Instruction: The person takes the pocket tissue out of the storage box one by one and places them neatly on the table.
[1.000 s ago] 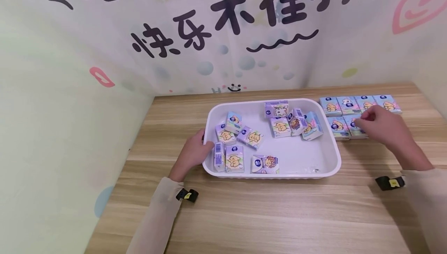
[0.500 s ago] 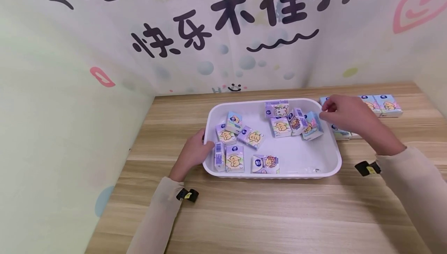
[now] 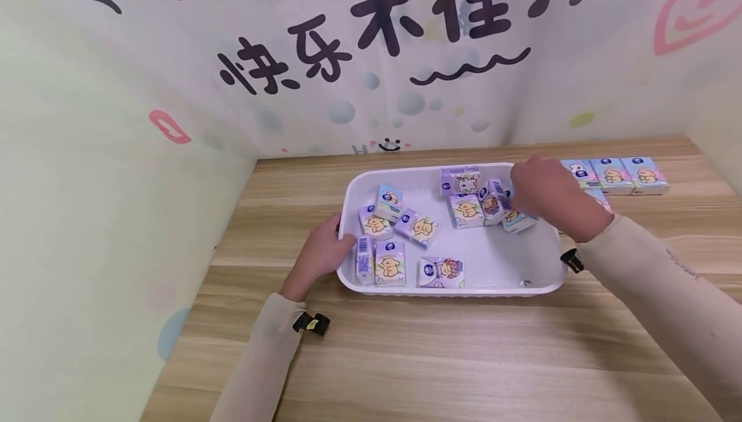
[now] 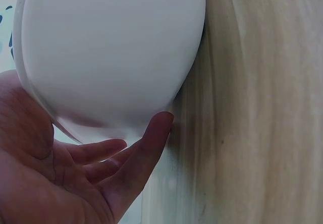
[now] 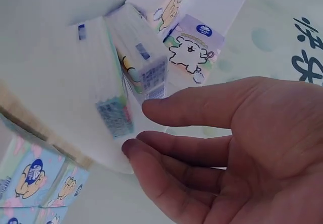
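Observation:
A white plastic tray (image 3: 452,292) holds several small tissue packs, mostly purple. My left hand (image 3: 321,251) grips its left rim, thumb over the edge; in the left wrist view, the fingers (image 4: 159,128) lie along the outer wall. My right hand (image 3: 551,190) hovers over the tray's back right corner. Below it a blue tissue pack (image 3: 518,221) leans, partly hidden, beside a tilted purple tissue pack (image 3: 491,203). In the right wrist view, the right hand's thumb and fingers are loosely bent and apart, with nothing between them, close to the blue pack (image 5: 113,115).
Blue tissue packs (image 3: 613,177) stand in neat rows on the wooden table (image 3: 440,357), right of the tray; my right hand and forearm cover some of them. A printed cloth wall (image 3: 324,113) rises behind the table's back edge.
My right hand has moved left from the blue packs on the table to above the tray's back right corner. The left hand stays on the tray's rim.

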Tool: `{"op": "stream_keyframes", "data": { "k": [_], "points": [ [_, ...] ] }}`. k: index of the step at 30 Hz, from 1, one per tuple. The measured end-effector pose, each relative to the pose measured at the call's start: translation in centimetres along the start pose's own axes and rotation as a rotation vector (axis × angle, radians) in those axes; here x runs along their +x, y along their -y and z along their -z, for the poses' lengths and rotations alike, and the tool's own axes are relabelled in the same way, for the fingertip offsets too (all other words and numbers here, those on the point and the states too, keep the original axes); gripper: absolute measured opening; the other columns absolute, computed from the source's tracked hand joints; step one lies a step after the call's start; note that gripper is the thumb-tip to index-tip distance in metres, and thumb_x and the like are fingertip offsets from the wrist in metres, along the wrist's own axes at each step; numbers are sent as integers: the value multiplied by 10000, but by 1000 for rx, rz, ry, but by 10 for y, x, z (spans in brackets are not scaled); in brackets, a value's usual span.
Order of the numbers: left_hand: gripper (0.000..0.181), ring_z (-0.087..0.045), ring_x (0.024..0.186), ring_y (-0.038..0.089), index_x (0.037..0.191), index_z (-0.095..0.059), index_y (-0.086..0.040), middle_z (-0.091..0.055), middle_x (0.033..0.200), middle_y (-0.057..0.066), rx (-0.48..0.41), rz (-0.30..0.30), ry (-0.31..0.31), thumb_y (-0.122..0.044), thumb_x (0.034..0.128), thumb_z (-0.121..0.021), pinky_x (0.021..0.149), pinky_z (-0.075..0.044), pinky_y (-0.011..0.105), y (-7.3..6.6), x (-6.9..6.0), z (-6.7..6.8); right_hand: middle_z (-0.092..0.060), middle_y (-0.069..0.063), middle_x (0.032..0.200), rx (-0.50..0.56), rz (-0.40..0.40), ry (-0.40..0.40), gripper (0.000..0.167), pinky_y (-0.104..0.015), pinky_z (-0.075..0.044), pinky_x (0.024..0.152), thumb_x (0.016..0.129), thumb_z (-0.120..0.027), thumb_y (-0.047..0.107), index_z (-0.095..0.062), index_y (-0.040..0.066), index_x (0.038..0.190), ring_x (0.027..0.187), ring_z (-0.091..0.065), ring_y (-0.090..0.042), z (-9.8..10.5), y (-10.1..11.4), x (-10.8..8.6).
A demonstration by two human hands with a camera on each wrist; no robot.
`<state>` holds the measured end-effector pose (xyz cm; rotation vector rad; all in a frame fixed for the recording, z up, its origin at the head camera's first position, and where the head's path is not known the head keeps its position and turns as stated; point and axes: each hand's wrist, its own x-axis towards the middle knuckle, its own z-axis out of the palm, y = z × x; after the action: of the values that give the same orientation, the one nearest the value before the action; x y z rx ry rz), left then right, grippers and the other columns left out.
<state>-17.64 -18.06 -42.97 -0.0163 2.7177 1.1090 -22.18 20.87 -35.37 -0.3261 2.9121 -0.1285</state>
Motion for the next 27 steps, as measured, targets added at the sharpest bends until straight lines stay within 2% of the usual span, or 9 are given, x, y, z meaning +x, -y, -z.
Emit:
{"op": "stream_keyframes", "data": {
  "k": [7, 14, 22, 27],
  "points": [
    [637, -776, 975, 327, 1652, -446, -21, -668, 1422, 258, -2, -3, 1, -200, 1059, -596, 678, -686, 363, -1, 0, 1, -611, -185, 830, -27, 11, 10, 254, -331, -529, 564, 938, -777, 61, -723, -149, 1070, 735, -607, -322, -1, 6, 6],
    [635, -779, 930, 313, 1652, -445, -23, -680, 1395, 260, -2, 6, 2, -204, 1063, -598, 646, -680, 350, -1, -1, 3, -596, -182, 826, -64, 18, 60, 264, -326, -513, 533, 937, -754, 84, -710, -127, 1089, 690, -599, -309, -1, 15, 9],
    [638, -775, 960, 310, 1654, -443, -17, -674, 1413, 256, 9, -6, -1, -203, 1063, -597, 679, -683, 356, 1, 0, 2, -649, -256, 975, -3, 18, 103, 522, -376, -579, 580, 931, -793, 95, -575, -151, 1337, 754, -634, -350, -11, 24, 15],
    [646, -775, 951, 302, 1659, -433, -16, -674, 1413, 259, 10, -8, 5, -204, 1063, -595, 681, -682, 356, 1, 1, 1, -652, -248, 987, 8, 16, 136, 552, -414, -570, 627, 930, -795, 129, -563, -139, 1353, 800, -623, -356, -9, 19, 16]
  ]
}}
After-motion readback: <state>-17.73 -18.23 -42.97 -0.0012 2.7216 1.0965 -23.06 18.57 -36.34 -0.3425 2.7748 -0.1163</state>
